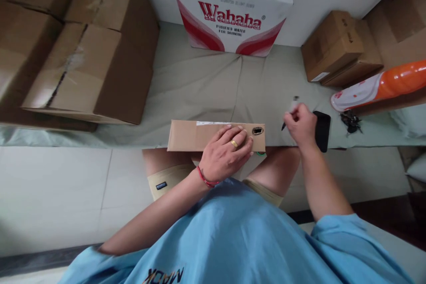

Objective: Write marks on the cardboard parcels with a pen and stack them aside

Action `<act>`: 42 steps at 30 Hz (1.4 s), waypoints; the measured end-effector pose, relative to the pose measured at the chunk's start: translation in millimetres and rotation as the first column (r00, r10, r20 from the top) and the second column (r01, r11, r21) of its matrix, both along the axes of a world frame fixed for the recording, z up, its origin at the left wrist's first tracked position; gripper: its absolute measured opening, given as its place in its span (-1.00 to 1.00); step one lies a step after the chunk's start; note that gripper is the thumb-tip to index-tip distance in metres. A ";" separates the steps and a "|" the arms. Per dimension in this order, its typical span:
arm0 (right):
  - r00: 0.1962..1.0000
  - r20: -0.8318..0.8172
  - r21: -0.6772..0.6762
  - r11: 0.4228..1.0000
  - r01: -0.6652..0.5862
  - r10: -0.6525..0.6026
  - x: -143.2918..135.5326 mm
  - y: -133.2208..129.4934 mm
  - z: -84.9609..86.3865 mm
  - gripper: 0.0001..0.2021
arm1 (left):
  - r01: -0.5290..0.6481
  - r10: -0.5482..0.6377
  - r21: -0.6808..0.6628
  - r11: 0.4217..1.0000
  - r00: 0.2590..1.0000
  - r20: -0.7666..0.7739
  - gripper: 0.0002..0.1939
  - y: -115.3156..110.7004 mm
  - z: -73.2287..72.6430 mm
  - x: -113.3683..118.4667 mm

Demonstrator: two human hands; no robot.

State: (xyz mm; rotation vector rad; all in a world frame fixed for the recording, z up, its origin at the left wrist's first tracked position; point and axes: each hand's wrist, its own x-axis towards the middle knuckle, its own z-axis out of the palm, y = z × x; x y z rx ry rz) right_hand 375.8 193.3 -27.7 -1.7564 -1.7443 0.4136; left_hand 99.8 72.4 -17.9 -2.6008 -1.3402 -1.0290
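Note:
A narrow brown cardboard box (186, 136) lies at the front edge of the cloth-covered surface, with a white label strip along its far edge and a dark oval hole near its right end. My left hand (226, 151) rests flat on top of it, fingers spread slightly, with a ring and a red wrist cord. To the right of the box, my right hand (301, 124) pinches a pen (294, 106), its dark tip pointing down left, above the cloth. A black phone (322, 131) lies just beside my right hand.
Large cardboard boxes (83, 62) stand at the left. A white and red Wahaha carton (233, 22) is at the back. Smaller boxes (333, 44), an orange and white cylinder (382, 84) and keys (350, 121) sit at the right. My legs are under the front edge.

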 end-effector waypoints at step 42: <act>0.897 -0.438 0.019 0.998 -0.060 0.062 -93.5 -86.9 26.8 -0.89 | -0.043 0.044 0.041 0.998 0.999 -0.030 -0.82 1.7 1.5 5.1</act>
